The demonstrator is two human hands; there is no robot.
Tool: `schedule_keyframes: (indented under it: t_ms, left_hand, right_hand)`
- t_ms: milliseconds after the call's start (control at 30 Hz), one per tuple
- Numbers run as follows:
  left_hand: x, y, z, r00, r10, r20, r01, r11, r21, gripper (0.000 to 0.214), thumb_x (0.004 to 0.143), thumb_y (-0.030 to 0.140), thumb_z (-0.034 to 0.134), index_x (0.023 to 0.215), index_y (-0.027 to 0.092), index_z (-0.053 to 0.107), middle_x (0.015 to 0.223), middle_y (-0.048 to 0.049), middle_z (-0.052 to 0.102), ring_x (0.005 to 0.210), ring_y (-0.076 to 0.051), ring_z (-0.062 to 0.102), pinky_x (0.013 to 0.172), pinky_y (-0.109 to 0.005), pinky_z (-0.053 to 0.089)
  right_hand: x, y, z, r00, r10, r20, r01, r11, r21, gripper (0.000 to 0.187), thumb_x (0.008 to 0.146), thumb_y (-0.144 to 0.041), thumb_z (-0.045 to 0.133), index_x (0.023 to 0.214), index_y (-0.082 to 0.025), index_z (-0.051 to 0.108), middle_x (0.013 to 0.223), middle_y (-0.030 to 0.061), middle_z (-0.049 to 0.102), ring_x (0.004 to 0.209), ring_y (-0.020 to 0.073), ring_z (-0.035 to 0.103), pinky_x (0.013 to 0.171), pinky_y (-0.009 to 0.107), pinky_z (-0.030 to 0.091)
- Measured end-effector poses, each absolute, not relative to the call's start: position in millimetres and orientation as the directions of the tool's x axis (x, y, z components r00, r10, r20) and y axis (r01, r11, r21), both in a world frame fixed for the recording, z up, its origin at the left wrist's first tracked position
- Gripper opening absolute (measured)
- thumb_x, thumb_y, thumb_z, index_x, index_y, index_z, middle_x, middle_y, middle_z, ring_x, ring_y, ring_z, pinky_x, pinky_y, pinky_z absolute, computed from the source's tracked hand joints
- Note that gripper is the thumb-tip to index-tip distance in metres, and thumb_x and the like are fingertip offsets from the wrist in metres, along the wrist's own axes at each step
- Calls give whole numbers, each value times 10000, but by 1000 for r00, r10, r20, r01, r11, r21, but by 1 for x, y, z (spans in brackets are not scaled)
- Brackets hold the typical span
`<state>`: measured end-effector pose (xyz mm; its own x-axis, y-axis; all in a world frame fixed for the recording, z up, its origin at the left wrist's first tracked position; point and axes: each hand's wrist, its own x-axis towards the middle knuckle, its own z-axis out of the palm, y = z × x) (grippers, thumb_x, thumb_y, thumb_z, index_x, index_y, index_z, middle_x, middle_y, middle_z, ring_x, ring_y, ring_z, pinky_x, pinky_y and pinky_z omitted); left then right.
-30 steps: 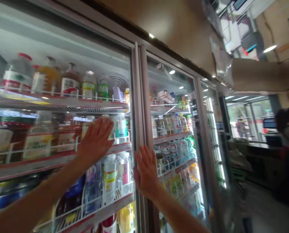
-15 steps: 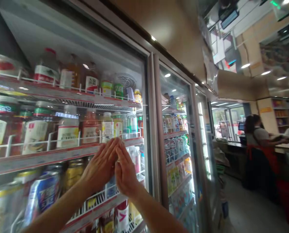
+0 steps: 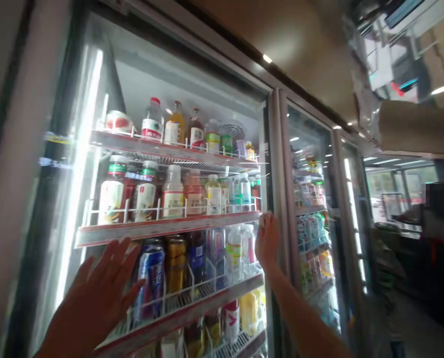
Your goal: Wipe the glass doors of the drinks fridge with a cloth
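Note:
My left hand (image 3: pixel 98 288) is raised at the lower left with its fingers spread, holding nothing. It hovers before the lower shelf, beside a blue drink can (image 3: pixel 151 271). My right hand (image 3: pixel 269 241) is up near the right-hand door frame (image 3: pixel 279 174), seen edge-on with its fingers pointing upward and nothing visible in it. Whether it touches the glass or the frame I cannot tell. Ahead of both hands stands a lit glass-door drinks fridge (image 3: pixel 192 74). A gold can (image 3: pixel 176 263) and clear bottles (image 3: pixel 234 251) stand on the shelf between my hands.
Upper shelves hold bottles with white labels (image 3: pixel 146 194) and a red-capped bottle (image 3: pixel 153 122). More fridge doors (image 3: pixel 311 219) run off to the right. Farther right, a person (image 3: pixel 442 223) stands near a counter, dim and blurred.
My hands were together in front of the fridge and are now apart, left hand to the left, right hand to the right. The view has shifted left, showing the fridge's left edge.

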<state>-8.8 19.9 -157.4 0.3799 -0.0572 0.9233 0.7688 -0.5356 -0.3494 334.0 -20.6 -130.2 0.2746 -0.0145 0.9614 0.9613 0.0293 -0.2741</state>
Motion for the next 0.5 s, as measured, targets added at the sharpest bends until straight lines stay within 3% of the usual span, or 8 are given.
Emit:
schedule_keyframes:
  t_ms: [67, 167, 200, 267, 333, 400, 433, 500]
  left_hand:
    - [-4, 9, -154, 387, -58, 920, 790, -495, -363, 633, 915, 470, 310, 1459, 216, 109, 1525, -113, 166, 1389, -313, 186, 1101, -549, 174]
    - [-2, 5, -152, 398, -50, 916, 799, -472, -373, 649, 913, 484, 306, 1459, 203, 95, 1519, -121, 179, 1388, -313, 190, 1101, -539, 191]
    - [-3, 5, -153, 394, -47, 918, 799, -475, -368, 651, 912, 489, 308, 1459, 205, 97, 1516, -121, 191, 1386, -313, 196, 1099, -539, 196]
    - [-5, 7, -153, 376, -42, 926, 798, -493, -346, 642, 913, 487, 301, 1458, 215, 99, 1511, -120, 214, 1384, -313, 204, 1096, -545, 199]
    - [-5, 9, -152, 360, -54, 931, 791, -511, -336, 627, 915, 482, 293, 1457, 226, 107, 1505, -117, 237, 1383, -310, 211, 1096, -550, 193]
    - [-4, 10, -150, 353, -66, 933, 782, -527, -333, 623, 911, 491, 295, 1456, 241, 124, 1501, -111, 250, 1380, -309, 223, 1097, -550, 186]
    - [-3, 10, -150, 352, -68, 934, 777, -535, -332, 624, 908, 498, 298, 1455, 250, 128, 1500, -107, 255, 1378, -308, 229, 1097, -548, 185]
    - [-3, 9, -155, 348, -78, 934, 770, -545, -332, 628, 904, 509, 296, 1454, 261, 125, 1501, -99, 257, 1378, -305, 231, 1099, -548, 179]
  right_hand:
    - [297, -18, -170, 180, -19, 984, 982, 69, -178, 494, 897, -210, 276, 1382, -153, 353, 1454, 148, 334, 1374, 263, 241, 1034, 507, 301]
    - [248, -18, -213, -254, 135, 958, 956, 182, 228, 489, 881, -247, 398, 1368, -284, 389, 1469, 27, 348, 1374, 221, 257, 1101, 448, 225]
    - [246, -18, -218, -301, 128, 945, 944, 180, 276, 476, 878, -265, 423, 1351, -313, 411, 1460, 11, 364, 1371, 226, 266, 1109, 462, 195]
    - [262, -17, -216, -180, 60, 982, 981, 78, 175, 466, 894, -221, 390, 1350, -312, 414, 1438, 35, 399, 1356, 224, 299, 1091, 486, 203]
    - [283, -16, -206, 99, -87, 991, 994, -43, -103, 477, 913, -184, 320, 1383, -250, 375, 1429, 105, 400, 1347, 240, 316, 1038, 505, 270]
    - [280, -15, -199, 240, -145, 960, 966, -59, -251, 491, 918, -187, 297, 1408, -194, 333, 1453, 150, 348, 1358, 263, 290, 1004, 501, 312]
    - [269, -14, -199, 196, -111, 974, 979, -37, -201, 498, 914, -189, 309, 1412, -187, 326, 1470, 147, 317, 1366, 263, 275, 1012, 484, 313]
    - [240, -15, -205, -46, 5, 999, 999, 25, 46, 502, 895, -234, 390, 1394, -264, 361, 1487, 63, 310, 1379, 247, 248, 1085, 461, 227]
